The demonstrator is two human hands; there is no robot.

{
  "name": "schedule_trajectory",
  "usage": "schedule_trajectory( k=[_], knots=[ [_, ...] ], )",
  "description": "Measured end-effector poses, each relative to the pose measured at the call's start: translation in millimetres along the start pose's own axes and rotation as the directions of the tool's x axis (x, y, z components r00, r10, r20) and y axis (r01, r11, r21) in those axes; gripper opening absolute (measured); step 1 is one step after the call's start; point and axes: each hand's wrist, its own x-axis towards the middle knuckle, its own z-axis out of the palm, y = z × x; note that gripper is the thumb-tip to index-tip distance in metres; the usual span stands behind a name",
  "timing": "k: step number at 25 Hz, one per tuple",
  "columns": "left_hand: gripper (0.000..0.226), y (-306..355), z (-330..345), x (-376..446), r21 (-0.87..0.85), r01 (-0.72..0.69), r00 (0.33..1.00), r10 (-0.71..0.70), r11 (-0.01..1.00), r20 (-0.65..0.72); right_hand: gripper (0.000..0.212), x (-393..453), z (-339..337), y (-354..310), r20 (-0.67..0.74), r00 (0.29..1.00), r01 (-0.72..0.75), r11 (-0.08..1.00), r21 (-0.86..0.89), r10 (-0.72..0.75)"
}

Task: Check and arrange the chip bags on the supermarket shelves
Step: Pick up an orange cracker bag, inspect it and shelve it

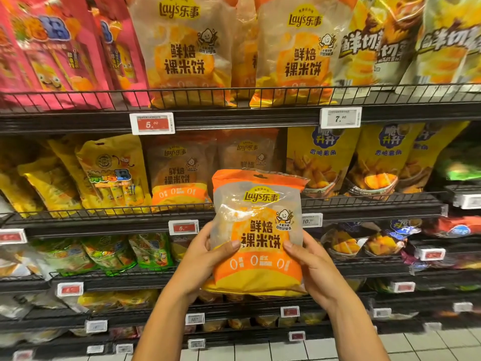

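Item: one orange bag [257,230], Lay's-branded, held upright and face-out in front of the second shelf [364,204], clear of the wire rail. Left hand [205,259] grips the bag's lower left edge, thumb across the front; right hand [309,264] grips the lower right edge the same way. Step judged in hand: inspection before restocking. Matching stock: two like bags [179,175] stand on that shelf directly behind, under the red tag [152,123] marked 5.00; more of the same sit on the top shelf [234,110]. Handling notes: keep the grip on the edges, not the puffed middle, as the contents likely crush; turn the bag to check the seal and back panel; lift its base over the rail and seat it upright, label forward, in line with its twins. Risk: the yellow bags [322,157] just right could be nudged out of row.
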Motion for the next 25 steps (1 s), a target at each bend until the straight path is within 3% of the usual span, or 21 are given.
schedule_trajectory(
  k=[4, 10, 13, 18, 21, 23, 25],
  knots=[
    [0.054, -2, -1, 4, 0.010, 0.034, 0.999, -0.034, 0.999, 0.000, 0.052, -2, 1, 1, -0.006, 1.000, 0.003, 1.000, 0.012, -0.003],
    [0.076, -12, -1, 14, 0.135, 0.081, 0.990, -0.064, 0.988, -0.123, 0.050, -4, 11, -6, 0.001, 0.998, 0.057, 0.997, -0.046, -0.057],
    [0.064, -15, -2, 20, -0.008, 0.103, 0.987, -0.103, 0.995, -0.122, 0.044, -8, 17, -15, 0.030, 0.996, 0.086, 0.995, -0.055, -0.084],
    [0.045, -22, 4, 30, -0.251, 0.092, 0.993, -0.107, 0.964, -0.048, 0.058, -11, 30, -19, 0.075, 0.986, 0.155, 0.985, -0.073, -0.149],
    [0.051, -26, 9, 32, -0.389, 0.103, 0.989, -0.135, 0.916, -0.057, 0.055, -12, 35, -20, 0.105, 0.978, 0.193, 0.973, -0.129, -0.180],
    [0.057, -26, 10, 31, -0.404, 0.110, 0.987, -0.149, 0.908, -0.067, 0.057, -13, 34, -20, 0.110, 0.977, 0.198, 0.971, -0.134, -0.184],
    [0.049, -28, 10, 32, -0.381, 0.116, 0.988, -0.146, 0.917, -0.051, 0.059, -14, 32, -20, 0.101, 0.978, 0.198, 0.969, -0.148, -0.184]
  ],
)
